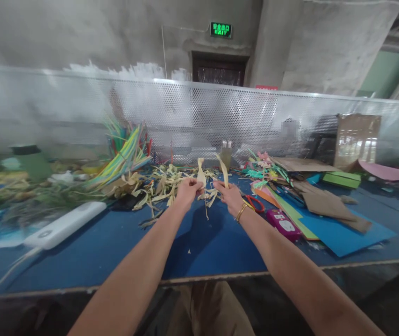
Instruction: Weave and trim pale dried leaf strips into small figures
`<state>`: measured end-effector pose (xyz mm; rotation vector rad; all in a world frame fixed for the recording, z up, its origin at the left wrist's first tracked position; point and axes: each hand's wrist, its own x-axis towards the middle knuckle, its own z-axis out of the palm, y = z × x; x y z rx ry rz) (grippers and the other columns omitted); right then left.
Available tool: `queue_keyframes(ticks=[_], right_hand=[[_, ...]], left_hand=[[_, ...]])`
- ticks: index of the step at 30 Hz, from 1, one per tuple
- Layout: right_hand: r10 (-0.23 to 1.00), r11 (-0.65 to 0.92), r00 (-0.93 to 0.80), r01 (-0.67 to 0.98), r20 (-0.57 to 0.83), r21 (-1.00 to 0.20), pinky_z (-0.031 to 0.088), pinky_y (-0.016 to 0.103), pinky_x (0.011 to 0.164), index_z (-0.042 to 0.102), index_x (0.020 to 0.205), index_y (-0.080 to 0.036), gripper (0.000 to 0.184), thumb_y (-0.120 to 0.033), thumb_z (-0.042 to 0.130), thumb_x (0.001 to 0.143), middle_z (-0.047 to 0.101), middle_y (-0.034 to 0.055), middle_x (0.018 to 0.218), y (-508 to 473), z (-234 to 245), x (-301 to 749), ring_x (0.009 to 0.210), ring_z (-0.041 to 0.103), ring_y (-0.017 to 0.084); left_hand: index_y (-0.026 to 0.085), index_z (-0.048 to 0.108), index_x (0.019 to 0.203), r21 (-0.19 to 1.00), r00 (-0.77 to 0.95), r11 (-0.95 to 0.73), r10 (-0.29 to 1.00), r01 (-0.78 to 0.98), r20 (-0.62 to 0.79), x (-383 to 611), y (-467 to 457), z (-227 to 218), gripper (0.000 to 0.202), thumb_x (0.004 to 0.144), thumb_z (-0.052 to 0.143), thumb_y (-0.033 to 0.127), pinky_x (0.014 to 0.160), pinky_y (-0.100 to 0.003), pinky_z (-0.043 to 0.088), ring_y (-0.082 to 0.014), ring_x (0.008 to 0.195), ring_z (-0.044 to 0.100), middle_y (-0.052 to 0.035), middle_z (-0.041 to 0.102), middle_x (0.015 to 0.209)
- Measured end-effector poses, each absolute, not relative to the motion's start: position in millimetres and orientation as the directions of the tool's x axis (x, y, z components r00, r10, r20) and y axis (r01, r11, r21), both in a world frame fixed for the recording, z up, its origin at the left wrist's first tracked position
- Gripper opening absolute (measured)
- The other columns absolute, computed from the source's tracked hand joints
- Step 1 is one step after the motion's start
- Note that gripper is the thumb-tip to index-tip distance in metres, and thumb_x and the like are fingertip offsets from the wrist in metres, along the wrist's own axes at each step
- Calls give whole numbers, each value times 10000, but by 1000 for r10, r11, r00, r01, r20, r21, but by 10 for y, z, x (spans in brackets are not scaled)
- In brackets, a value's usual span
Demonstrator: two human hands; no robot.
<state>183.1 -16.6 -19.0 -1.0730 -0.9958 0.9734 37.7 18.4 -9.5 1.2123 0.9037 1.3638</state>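
Left fingers (197, 186) hold a pale strip (201, 174), right fingers (221, 187) a curved strip (224, 171), above a blue table (217, 254).

In your left hand (187, 191) you have a pale, dry-looking strip (201, 176), upright, narrowing to a neck and flaring at its top. Your right hand (231, 197) holds a yellower, curved strip (224, 171), raised, its tip leaning left. The two stand apart, side by side.
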Motion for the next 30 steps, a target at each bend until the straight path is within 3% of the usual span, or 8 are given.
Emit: queue_keyframes(ticks=[3,6,11,14,17,20,25,30], right_hand=[[965,170,218,-96,146,-981,208,183,360,650,890,-131,430,-382,744,555,350,-109,429,-184,-201,1776,369,255,29],[964,156,232,-88,132,-984,223,184,365,623,791,-137,309,-345,716,582,344,-110,417,-176,-217,1763,361,267,32],[984,106,146,-51,98,-993,192,180,351,533,674,-162,193,-261,681,599,373,-96,442,-175,-232,1773,358,282,32],[995,68,73,-56,63,-996,191,171,348,488,690,-177,213,-263,672,625,396,-94,454,-201,-229,1745,352,302,33],[999,34,44,-46,32,-998,207,165,347,464,751,-191,218,-294,643,682,510,-64,523,-229,-221,1707,349,332,34],[999,51,18,-3,51,-999,200,166,340,459,761,-196,177,-306,596,738,532,-57,534,-238,-218,1692,335,308,31],[995,96,22,88,98,-991,199,177,343,503,747,-177,146,-293,593,744,514,-53,517,-209,-241,1717,345,301,33],[989,131,41,188,141,-973,267,179,391,536,756,-160,146,-297,585,742,544,-31,549,-186,-244,1729,410,370,49]], left_hand=[[161,545,738,953,161,-87,977,-289,138,524,74,-113,261,579,752,175,625,-266,489,-98,568,554,1,590,679],[167,586,803,963,251,-17,964,-268,87,541,40,-134,276,588,754,212,619,-259,483,-101,604,569,-16,625,754],[168,638,744,974,309,-33,946,-223,102,471,106,-152,211,601,740,284,563,-220,427,-109,620,565,-21,640,735],[164,631,714,958,254,-46,960,-283,121,450,155,-163,227,561,766,264,497,-199,380,-79,531,510,5,602,656],[165,615,705,906,175,-54,975,-420,139,427,191,-155,250,546,780,265,452,-180,344,-46,462,448,33,556,610],[154,609,679,893,48,-108,989,-437,143,377,226,-124,262,527,796,256,419,-168,310,-37,435,421,44,522,550],[144,560,594,864,-164,-206,976,-460,145,245,311,-50,257,538,794,233,398,-155,307,-36,436,445,40,535,528],[123,597,618,793,-286,-260,952,-551,113,168,372,8,219,530,796,150,439,-140,391,-43,479,514,20,572,561]])
